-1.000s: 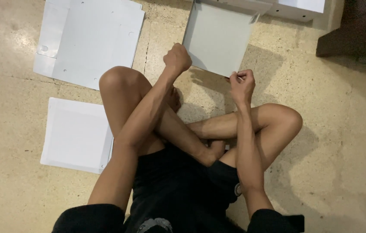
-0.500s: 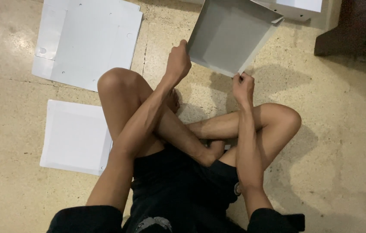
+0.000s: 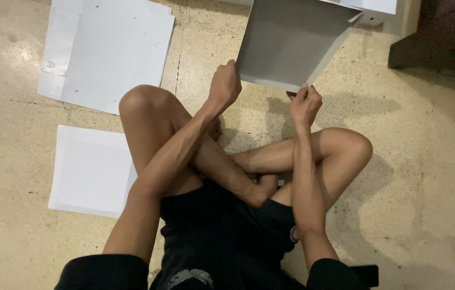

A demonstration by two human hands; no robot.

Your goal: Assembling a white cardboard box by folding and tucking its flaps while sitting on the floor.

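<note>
Gripping the near edge of a grey panel (image 3: pixel 292 40): left hand (image 3: pixel 225 85) and right hand (image 3: pixel 305 103), both closed on it, panel tilted above the floor (image 3: pixel 426 215) (risk: far end slipping, edge pinching fingers).

Two white panels (image 3: pixel 112 51) lie stacked on the speckled floor (image 3: pixel 431 215) far left; another white panel (image 3: pixel 92 171) lies nearer. Dark furniture (image 3: pixel 442 37) stands far right.

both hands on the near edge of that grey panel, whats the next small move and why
Probably tip the grey panel further upright. The left hand and right hand grip only its near edge, lifted off the floor, while its far edge sits by the white piece behind.
</note>
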